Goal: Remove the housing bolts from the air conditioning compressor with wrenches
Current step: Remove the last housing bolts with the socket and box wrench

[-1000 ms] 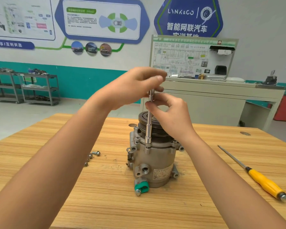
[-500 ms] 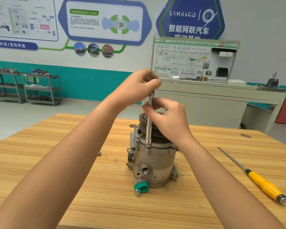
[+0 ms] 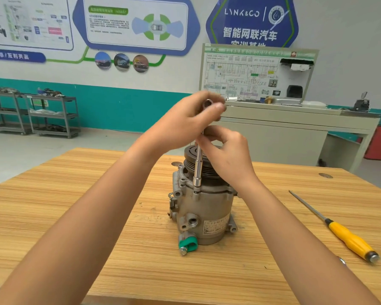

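compressor [image 3: 207, 208] body dull silver-grey, pulley [image 3: 209, 167] on top black, clip [image 3: 188, 243] at base bright green. wrench [image 3: 198, 166] shiny chrome. bench [image 3: 97, 194] pale wood, streaky brown grain. screwdriver [image 3: 350, 238] handle yellow, black collar. wall [image 3: 119, 106] white over teal band, sign [image 3: 251, 23] blue w/ green edge.

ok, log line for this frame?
left hand: grips wrench top | right hand: pinches shaft | wrench: upright, socket end on compressor housing | screwdriver: lies on table
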Motion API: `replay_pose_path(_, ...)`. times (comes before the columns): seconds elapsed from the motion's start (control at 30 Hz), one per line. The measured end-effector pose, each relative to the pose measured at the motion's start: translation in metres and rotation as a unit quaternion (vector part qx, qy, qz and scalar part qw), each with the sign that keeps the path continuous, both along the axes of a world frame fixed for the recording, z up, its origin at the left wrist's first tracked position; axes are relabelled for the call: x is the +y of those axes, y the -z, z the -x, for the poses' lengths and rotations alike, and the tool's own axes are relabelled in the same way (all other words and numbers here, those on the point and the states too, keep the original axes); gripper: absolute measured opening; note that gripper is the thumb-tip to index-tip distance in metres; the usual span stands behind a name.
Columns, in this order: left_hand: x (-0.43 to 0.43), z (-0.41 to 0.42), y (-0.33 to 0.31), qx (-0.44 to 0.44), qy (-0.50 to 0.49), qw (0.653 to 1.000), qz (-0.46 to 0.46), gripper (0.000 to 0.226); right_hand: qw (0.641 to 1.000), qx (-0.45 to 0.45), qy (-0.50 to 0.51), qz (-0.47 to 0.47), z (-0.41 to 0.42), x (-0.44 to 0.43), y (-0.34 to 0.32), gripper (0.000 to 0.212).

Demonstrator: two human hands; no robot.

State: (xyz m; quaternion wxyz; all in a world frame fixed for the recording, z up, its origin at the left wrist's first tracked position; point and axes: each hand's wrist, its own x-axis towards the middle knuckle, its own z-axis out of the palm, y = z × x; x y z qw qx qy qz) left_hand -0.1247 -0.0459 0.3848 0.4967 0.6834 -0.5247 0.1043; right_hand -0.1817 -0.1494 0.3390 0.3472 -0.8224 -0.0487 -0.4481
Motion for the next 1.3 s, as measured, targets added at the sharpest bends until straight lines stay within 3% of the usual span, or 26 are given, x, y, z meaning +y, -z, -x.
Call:
replay_pose_path(0.1, 0.007, 0.001, -0.006, 0.102, 0.087, 0.991, -0.012, 0.029, 0.999, 0.044, -0.017, -0.012, 0.003, 0.000, -0.004, 0.016)
replay_pose_path(0.3, -0.010, 0.003, 0.000, 0.046, -0.054, 0.994, 0.083, 0.013, 0.999, 0.040, 0.023, 0.011, 0.003, 0.007, 0.002, 0.018)
replay_pose_path(0.4, -0.013, -0.002, 0.003, 0.152, -0.032, 0.983, 0.101, 0.019, 0.998, 0.010, 0.026, -0.049, 0.000, 0.004, 0.005, 0.015)
replay_pose_path(0.5, -0.010, -0.005, 0.006, 0.252, 0.022, 0.964, 0.087, 0.005, 0.997, -0.010, 0.005, -0.075, 0.000, 0.002, 0.007, 0.017)
replay_pose_path(0.6, -0.006, -0.009, 0.011, 0.304, 0.077, 0.948, 0.062, 0.014, 0.995, 0.015, -0.042, -0.090, 0.001, -0.002, 0.007, 0.005)
replay_pose_path(0.8, 0.005, -0.017, 0.020, 0.253, 0.123, 0.959, 0.022, 0.022, 0.985, 0.106, -0.102, -0.088, 0.003, -0.011, 0.003, 0.013)
replay_pose_path(0.93, 0.005, -0.019, 0.019, 0.172, 0.057, 0.983, 0.041, 0.008, 0.998, 0.057, -0.006, -0.025, 0.004, -0.005, 0.008, 0.008)
replay_pose_path(1.03, -0.001, -0.014, 0.019, 0.127, 0.027, 0.990, 0.059, 0.011, 0.999, 0.042, 0.005, -0.009, 0.007, -0.001, 0.008, 0.010)
replay_pose_path(1.1, -0.001, -0.012, 0.017, 0.128, 0.045, 0.991, 0.016, 0.006, 0.998, 0.056, -0.003, 0.011, 0.008, -0.001, 0.004, 0.012)
replay_pose_path(1.2, 0.005, -0.013, 0.017, 0.155, 0.097, 0.982, -0.055, 0.019, 0.994, 0.104, -0.023, 0.037, 0.007, -0.007, -0.002, 0.019)
replay_pose_path(1.3, 0.007, -0.014, 0.016, 0.158, 0.089, 0.983, -0.026, 0.017, 0.990, 0.135, -0.032, 0.034, 0.005, -0.009, 0.000, 0.027)
